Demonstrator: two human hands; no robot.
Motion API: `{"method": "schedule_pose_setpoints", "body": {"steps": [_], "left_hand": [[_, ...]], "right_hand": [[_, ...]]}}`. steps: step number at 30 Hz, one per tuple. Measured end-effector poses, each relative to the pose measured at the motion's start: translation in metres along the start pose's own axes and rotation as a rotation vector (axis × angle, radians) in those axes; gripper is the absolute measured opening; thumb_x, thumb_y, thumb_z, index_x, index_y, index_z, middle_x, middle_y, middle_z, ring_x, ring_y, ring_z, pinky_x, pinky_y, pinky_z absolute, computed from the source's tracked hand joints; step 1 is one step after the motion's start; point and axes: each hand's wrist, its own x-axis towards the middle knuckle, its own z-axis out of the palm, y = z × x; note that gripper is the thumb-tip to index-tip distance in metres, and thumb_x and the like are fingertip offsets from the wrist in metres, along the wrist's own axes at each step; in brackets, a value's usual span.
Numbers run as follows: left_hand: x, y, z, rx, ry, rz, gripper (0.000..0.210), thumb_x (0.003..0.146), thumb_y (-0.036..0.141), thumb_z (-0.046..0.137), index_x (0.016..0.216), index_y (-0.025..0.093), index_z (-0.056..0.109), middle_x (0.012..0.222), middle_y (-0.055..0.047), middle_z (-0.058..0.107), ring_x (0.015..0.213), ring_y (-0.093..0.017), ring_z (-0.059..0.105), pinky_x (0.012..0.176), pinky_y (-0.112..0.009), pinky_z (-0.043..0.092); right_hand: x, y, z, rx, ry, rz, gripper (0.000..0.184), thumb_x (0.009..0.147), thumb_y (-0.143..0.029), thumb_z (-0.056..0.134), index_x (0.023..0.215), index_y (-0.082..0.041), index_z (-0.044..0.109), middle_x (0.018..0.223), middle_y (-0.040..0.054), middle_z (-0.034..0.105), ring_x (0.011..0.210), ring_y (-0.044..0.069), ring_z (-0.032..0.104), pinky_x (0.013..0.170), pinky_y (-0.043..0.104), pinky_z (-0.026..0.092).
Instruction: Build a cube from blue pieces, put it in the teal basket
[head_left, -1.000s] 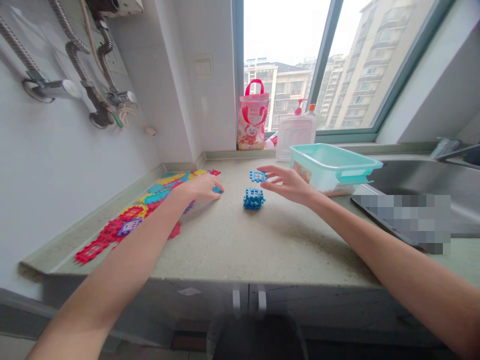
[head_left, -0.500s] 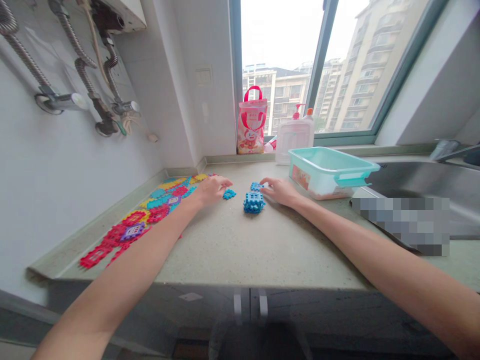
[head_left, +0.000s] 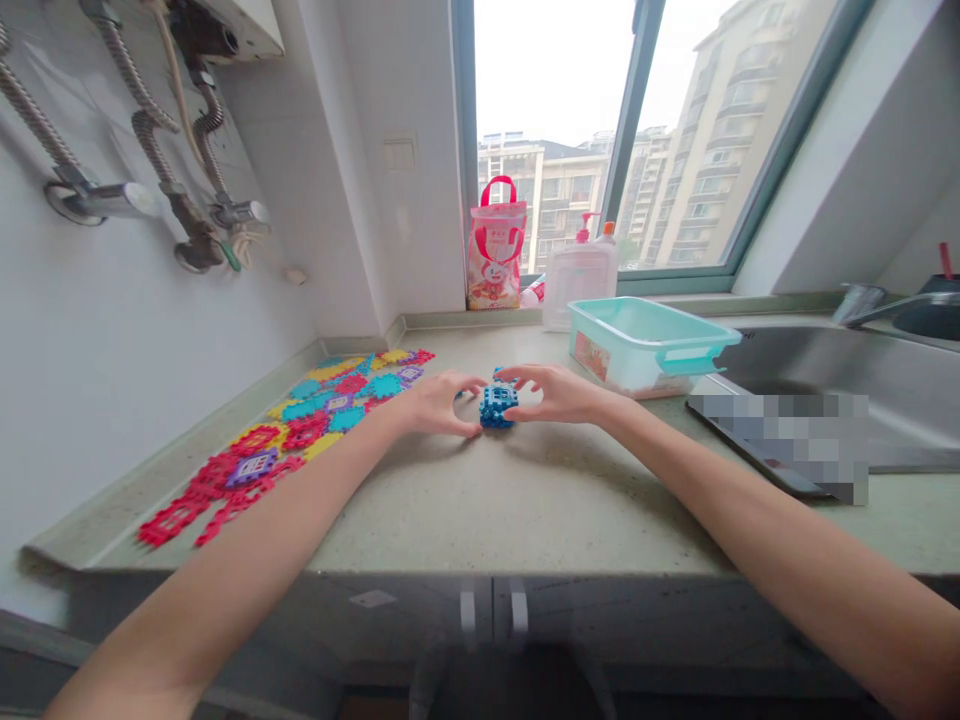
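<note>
A small stack of blue interlocking plastic building pieces (head_left: 498, 396) stands on the counter between my hands, its top piece patterned like a window. My left hand (head_left: 439, 402) curves around its left side, thumb and fingers apart, the fingertips close to it. From the right, my right hand (head_left: 559, 394) reaches over with fingers spread, its thumb tip overlapping the stack's right side. Behind the stack, another blue piece (head_left: 498, 372) shows partly, mostly covered by the right fingers. The blue piece beside my left hand is largely hidden by its fingers.
Flat red, yellow, blue and purple pieces (head_left: 306, 430) cover the counter's left side along the wall. A turquoise plastic tub (head_left: 630, 345) stands at the back right, beside a steel sink (head_left: 847, 380). A pink bag (head_left: 496, 255) and a clear jug (head_left: 581, 280) stand by the window.
Both hands have come in toward the blue stack from its two sides. My right hand has moved from the piece behind to the stack. The view has shifted slightly.
</note>
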Motion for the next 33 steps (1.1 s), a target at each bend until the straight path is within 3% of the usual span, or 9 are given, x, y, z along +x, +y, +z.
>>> {"method": "schedule_pose_setpoints", "body": {"steps": [6,11,15,18,21,25,27,30,33], "left_hand": [[-0.003,-0.018,-0.01,0.181,0.015,-0.028,0.065,0.078,0.036,0.075,0.141,0.022,0.066,0.139,-0.01,0.071,0.127,-0.03,0.065,0.113,-0.041,0.048],[-0.005,-0.041,-0.017,0.248,-0.065,-0.179,0.071,0.079,0.028,0.063,0.15,0.022,0.062,0.155,-0.009,0.062,0.14,-0.03,0.058,0.12,-0.04,0.043],[-0.005,-0.044,-0.024,0.216,-0.123,-0.184,0.054,0.083,0.032,0.061,0.134,0.026,0.075,0.136,-0.007,0.074,0.125,-0.029,0.067,0.107,-0.036,0.05],[-0.004,-0.045,-0.027,0.178,-0.103,-0.234,0.052,0.08,0.045,0.07,0.126,0.023,0.077,0.119,-0.009,0.079,0.105,-0.027,0.072,0.092,-0.032,0.054],[-0.004,-0.049,-0.023,0.085,-0.091,-0.315,0.059,0.074,0.05,0.075,0.127,0.024,0.075,0.11,-0.006,0.078,0.09,-0.022,0.072,0.078,-0.028,0.052],[-0.005,-0.054,-0.015,0.154,-0.02,-0.339,0.042,0.069,0.051,0.077,0.1,0.023,0.079,0.101,-0.006,0.077,0.089,-0.024,0.07,0.074,-0.03,0.05],[-0.005,-0.056,-0.013,0.171,0.02,-0.329,0.039,0.068,0.051,0.078,0.093,0.021,0.077,0.099,-0.007,0.077,0.088,-0.025,0.069,0.074,-0.031,0.049],[-0.004,-0.054,-0.017,0.134,0.115,-0.344,0.042,0.067,0.052,0.079,0.095,0.02,0.075,0.094,-0.007,0.076,0.083,-0.024,0.068,0.072,-0.032,0.049],[-0.002,-0.039,-0.023,0.039,0.271,-0.363,0.046,0.072,0.055,0.077,0.101,0.02,0.075,0.089,-0.004,0.075,0.077,-0.021,0.066,0.07,-0.032,0.048]], "right_hand": [[0.001,-0.003,0.002,-0.019,0.048,-0.042,0.054,0.089,-0.049,0.08,0.137,-0.026,0.071,0.126,0.0079,0.078,0.106,0.026,0.075,0.093,0.04,0.061],[0.004,0.037,0.012,0.019,0.272,0.173,0.051,0.106,-0.044,0.056,0.153,-0.026,0.058,0.144,0.0123,0.07,0.117,0.028,0.074,0.103,0.049,0.06],[0.013,0.064,0.027,-0.129,0.17,0.279,0.056,0.105,-0.043,0.057,0.159,-0.028,0.054,0.163,0.0113,0.054,0.147,0.033,0.054,0.122,0.055,0.043],[0.023,0.068,0.033,-0.219,0.063,0.262,0.042,0.102,-0.042,0.062,0.142,-0.031,0.071,0.152,0.0081,0.066,0.141,0.033,0.06,0.119,0.05,0.046],[0.028,0.067,0.032,-0.225,0.09,0.268,0.027,0.101,-0.038,0.064,0.12,-0.03,0.081,0.126,0.0056,0.08,0.119,0.027,0.073,0.106,0.041,0.055],[0.021,0.063,0.018,-0.215,0.183,0.316,0.022,0.09,-0.039,0.078,0.107,-0.026,0.083,0.102,0.0068,0.084,0.096,0.027,0.077,0.09,0.038,0.059],[0.015,0.057,0.008,-0.183,0.222,0.316,0.027,0.09,-0.042,0.077,0.111,-0.024,0.082,0.104,0.0069,0.083,0.094,0.025,0.077,0.087,0.037,0.059],[0.011,0.038,-0.004,0.024,0.243,0.192,0.038,0.094,-0.052,0.072,0.117,-0.023,0.079,0.114,0.0077,0.081,0.101,0.023,0.076,0.089,0.037,0.06],[0.01,0.018,-0.008,0.205,0.171,0.064,0.044,0.087,-0.058,0.079,0.115,-0.023,0.078,0.113,0.0074,0.081,0.106,0.025,0.075,0.095,0.043,0.058]]}}
